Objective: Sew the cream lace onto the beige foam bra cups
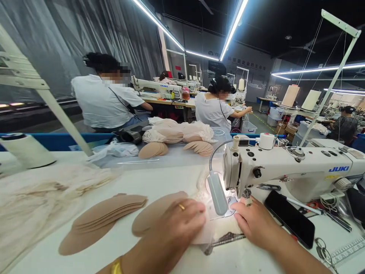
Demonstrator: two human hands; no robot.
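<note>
My left hand (182, 219), a ring on one finger, lies with curled fingers over the edge of a beige oval fabric pad (151, 215). Its fingertips are partly hidden, near pale sheer fabric (201, 236) left of the needle. Beside the presser foot of the white sewing machine (270, 163), my right hand (255, 219) has its thumb and fingers drawn together. What they hold, if anything, is hidden. White lace (202, 186) lies behind the grey lamp (218, 194). A fanned stack of beige oval pads (105, 213) rests to the left.
A black phone (291, 217), tweezers, scissors and a ruler (349, 247) lie to the right. Cream fabric (51, 194) and a thread cone (27, 150) are at left. Lace cups (178, 131) and more pads (153, 150) sit at the back. Several co-workers sit beyond.
</note>
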